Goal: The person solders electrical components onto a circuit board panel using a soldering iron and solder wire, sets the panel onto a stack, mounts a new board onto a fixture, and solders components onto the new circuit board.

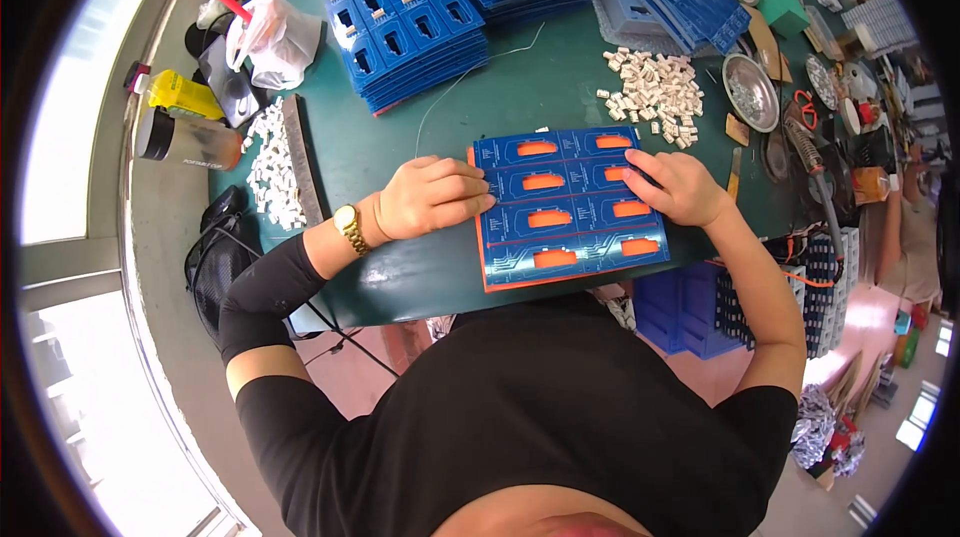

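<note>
Green tabletop, blue panel between left fingers, bunched, and right fingers, parted

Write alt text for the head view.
A person's left hand and right hand touch opposite sides of a blue panel, orange showing through its cutouts, on a green table. Beyond lie stacked blue panels and small white parts.
</note>
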A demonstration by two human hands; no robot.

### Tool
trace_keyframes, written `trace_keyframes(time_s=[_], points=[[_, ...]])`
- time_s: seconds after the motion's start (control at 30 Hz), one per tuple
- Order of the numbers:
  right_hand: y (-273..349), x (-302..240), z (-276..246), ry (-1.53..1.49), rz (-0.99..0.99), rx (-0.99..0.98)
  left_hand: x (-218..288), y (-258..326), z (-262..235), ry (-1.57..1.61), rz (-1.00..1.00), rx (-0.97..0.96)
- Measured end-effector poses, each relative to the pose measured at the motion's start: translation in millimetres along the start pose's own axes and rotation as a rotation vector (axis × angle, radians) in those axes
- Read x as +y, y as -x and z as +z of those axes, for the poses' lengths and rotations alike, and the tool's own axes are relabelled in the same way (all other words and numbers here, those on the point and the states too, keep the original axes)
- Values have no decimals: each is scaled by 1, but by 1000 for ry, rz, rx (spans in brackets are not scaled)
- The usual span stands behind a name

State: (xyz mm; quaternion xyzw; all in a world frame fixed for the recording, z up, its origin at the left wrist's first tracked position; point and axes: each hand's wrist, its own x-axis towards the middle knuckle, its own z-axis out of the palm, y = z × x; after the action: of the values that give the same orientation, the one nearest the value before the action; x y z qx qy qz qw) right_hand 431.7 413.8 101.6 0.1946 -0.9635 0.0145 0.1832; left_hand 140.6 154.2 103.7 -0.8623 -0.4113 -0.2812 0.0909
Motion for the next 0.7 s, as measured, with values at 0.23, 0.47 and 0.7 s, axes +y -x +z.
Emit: trace_keyframes(time_s=[0.23, 0.47, 0.7], points=[[4, 1, 6, 104, -36, -20, 12, 1, 4, -130, 89, -135], [-1, -2, 3, 33, 4, -45, 21, 7, 10, -132, -5, -115], [6, -2, 10, -119, 115, -63, 29, 9, 10, -82, -62, -128]])
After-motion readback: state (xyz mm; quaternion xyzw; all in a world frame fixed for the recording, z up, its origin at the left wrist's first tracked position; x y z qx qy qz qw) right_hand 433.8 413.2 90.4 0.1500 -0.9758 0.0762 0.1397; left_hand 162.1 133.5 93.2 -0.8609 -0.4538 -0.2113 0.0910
